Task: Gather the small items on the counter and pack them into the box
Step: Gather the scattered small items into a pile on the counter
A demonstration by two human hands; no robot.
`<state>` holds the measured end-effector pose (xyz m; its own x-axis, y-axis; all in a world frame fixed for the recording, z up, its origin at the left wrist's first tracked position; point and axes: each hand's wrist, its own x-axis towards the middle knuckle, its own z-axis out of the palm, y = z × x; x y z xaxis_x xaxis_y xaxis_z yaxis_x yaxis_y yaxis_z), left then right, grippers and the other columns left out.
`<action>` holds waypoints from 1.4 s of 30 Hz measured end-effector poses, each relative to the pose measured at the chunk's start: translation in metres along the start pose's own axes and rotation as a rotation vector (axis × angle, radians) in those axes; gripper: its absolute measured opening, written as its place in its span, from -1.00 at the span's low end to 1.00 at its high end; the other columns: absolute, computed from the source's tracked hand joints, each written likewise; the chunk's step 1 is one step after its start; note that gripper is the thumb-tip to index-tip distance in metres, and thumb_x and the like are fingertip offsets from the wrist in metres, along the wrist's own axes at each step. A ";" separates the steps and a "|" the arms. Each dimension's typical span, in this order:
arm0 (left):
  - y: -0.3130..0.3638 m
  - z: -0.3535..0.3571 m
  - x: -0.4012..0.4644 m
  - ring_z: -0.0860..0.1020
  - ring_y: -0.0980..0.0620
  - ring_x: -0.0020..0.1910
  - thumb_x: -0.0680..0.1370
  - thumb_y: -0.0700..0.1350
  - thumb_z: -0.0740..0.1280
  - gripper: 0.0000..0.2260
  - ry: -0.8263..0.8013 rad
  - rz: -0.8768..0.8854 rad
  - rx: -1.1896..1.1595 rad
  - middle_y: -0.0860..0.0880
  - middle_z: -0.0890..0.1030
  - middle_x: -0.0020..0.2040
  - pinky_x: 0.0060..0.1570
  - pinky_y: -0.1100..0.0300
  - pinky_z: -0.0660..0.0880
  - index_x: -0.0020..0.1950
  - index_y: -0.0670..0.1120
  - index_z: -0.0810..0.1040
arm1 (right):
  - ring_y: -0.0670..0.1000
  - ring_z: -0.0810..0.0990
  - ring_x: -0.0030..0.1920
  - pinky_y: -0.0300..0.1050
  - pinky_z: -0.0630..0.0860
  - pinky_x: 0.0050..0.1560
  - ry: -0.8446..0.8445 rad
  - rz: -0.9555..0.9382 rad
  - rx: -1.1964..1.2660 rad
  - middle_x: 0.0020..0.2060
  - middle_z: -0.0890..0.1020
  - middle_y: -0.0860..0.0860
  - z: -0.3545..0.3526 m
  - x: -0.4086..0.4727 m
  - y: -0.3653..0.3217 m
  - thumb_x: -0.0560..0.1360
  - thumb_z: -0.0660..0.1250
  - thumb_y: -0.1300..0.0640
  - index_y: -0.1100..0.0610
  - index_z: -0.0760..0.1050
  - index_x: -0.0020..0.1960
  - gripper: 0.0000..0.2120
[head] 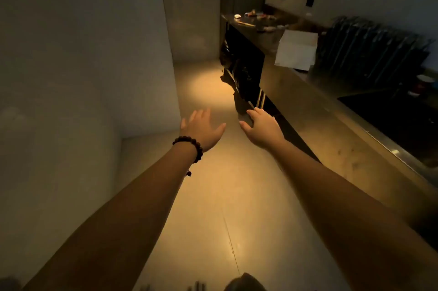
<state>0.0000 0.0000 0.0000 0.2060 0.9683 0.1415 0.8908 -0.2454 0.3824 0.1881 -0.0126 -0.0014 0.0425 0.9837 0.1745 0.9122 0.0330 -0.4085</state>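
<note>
Both my arms reach forward over the floor of a dim kitchen aisle. My left hand (pixel 201 127), with a dark bead bracelet on its wrist, is held flat with fingers apart and holds nothing. My right hand (pixel 262 127) is also spread and empty, near the counter's front edge. A long counter (pixel 315 110) runs along the right. On it stands a white box (pixel 296 50) with its flaps up. Several small items (pixel 254 19) lie scattered at the counter's far end, well beyond both hands; they are too blurred to name.
A dark dish rack (pixel 372 51) stands behind the box against the wall. A black sink (pixel 398 113) is set into the counter at the right. Dark open shelves (pixel 244 70) sit under the counter. A pale wall (pixel 83 53) bounds the aisle on the left.
</note>
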 end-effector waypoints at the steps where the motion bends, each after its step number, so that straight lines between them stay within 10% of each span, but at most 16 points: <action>1: -0.003 0.000 0.008 0.14 -0.06 0.47 0.53 0.26 0.08 -0.35 -0.001 -0.008 -0.001 -0.06 0.22 0.49 0.40 -0.19 0.09 0.50 -0.07 0.08 | 0.09 0.23 0.47 0.19 0.13 0.46 -0.003 0.003 0.006 0.46 0.31 0.09 0.003 0.008 0.001 0.56 0.16 -0.16 0.10 0.26 0.46 -0.44; 42: -0.148 0.105 0.859 0.17 -0.07 0.46 0.53 0.24 0.08 -0.37 -0.036 -0.041 0.035 -0.06 0.21 0.50 0.40 -0.17 0.12 0.51 -0.05 0.07 | 0.12 0.21 0.48 0.13 0.17 0.47 -0.077 0.145 -0.053 0.49 0.26 0.06 0.139 0.835 0.133 0.58 0.18 -0.10 0.05 0.27 0.47 -0.49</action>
<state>0.0878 0.8733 -0.0307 0.1830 0.9787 0.0927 0.9122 -0.2042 0.3553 0.2885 0.8378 -0.0344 0.1452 0.9883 0.0470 0.9191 -0.1172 -0.3762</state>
